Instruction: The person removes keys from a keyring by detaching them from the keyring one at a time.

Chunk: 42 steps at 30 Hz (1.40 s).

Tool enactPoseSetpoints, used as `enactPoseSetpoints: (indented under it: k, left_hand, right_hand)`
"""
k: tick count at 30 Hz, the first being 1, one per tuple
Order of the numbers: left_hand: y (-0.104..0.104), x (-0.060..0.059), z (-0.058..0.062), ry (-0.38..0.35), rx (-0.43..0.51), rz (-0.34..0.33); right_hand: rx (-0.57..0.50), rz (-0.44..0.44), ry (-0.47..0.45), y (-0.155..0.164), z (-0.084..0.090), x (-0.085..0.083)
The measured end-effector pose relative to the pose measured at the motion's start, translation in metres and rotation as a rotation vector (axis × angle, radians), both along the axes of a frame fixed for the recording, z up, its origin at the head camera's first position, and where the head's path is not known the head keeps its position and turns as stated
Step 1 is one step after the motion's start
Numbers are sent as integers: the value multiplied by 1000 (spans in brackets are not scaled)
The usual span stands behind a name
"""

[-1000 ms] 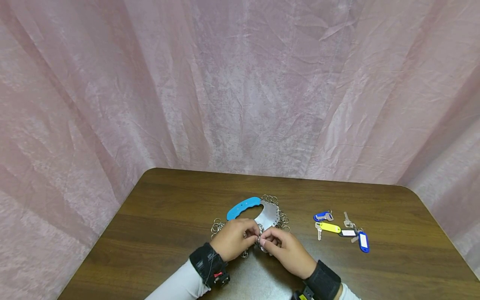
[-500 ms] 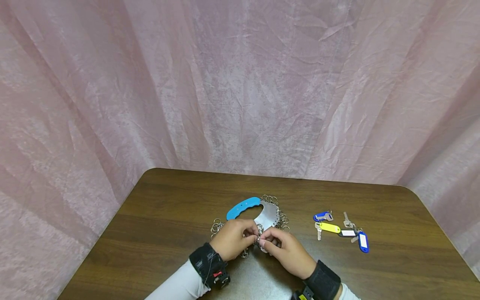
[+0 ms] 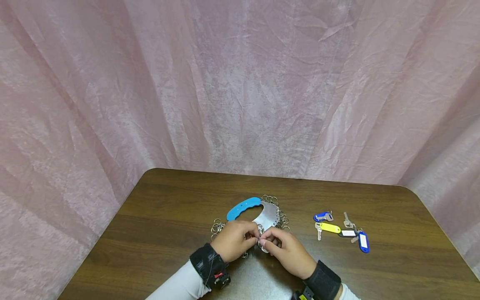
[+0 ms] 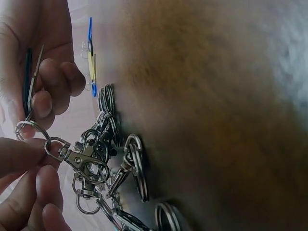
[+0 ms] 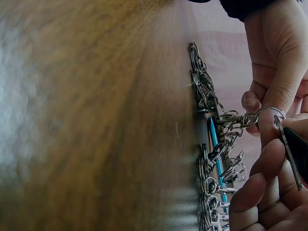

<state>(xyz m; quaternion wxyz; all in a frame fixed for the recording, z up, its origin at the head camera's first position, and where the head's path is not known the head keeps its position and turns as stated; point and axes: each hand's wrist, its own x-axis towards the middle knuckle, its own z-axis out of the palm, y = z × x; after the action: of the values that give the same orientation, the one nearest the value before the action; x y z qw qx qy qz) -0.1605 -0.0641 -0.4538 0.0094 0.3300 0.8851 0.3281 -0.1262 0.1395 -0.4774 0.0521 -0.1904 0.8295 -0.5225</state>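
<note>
A key holder with a blue handle (image 3: 243,208), a metal plate (image 3: 267,215) and swivel clasps on chained rings lies on the table. My left hand (image 3: 235,241) is at its near side, its fingers pinching a split ring (image 4: 32,126) that is linked to a swivel clasp (image 4: 79,160). Fingertip to fingertip with it, my right hand (image 3: 288,252) holds a key (image 5: 288,153) and a black key tag (image 5: 297,144) at that same ring. In the head view, the fingers mostly cover the ring and key.
Right of the hands lie several loose keys with tags: a yellow tag (image 3: 330,227), a black-edged tag (image 3: 348,233), a blue tag (image 3: 363,242) and another blue tag (image 3: 321,216). Bunched rings (image 3: 216,226) spread left of the left hand. A pink curtain (image 3: 262,104) hangs behind the wooden table (image 3: 168,208).
My left hand has shifted very slightly toward the near side, still pinching the ring. The right hand, the key holder and the loose keys stay where they were.
</note>
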Motion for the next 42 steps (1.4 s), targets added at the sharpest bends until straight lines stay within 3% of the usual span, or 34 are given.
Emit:
enactPoseSetpoints:
  k: [15,25,33,42]
  left_hand:
    - [2,2,2,47,-9,-28]
    - [1,0,0,-31,40,24]
    - [-1,-1,-2,-97,74,93]
    - [0,1,1,-65,36,71]
  right_hand:
    - [-38,-10,-13,-1,2,1]
    - [-33,5,20,-1,-1,1]
    - [-30,59,-25,1,1,2]
    - [-11,27,-6,0,0,2]
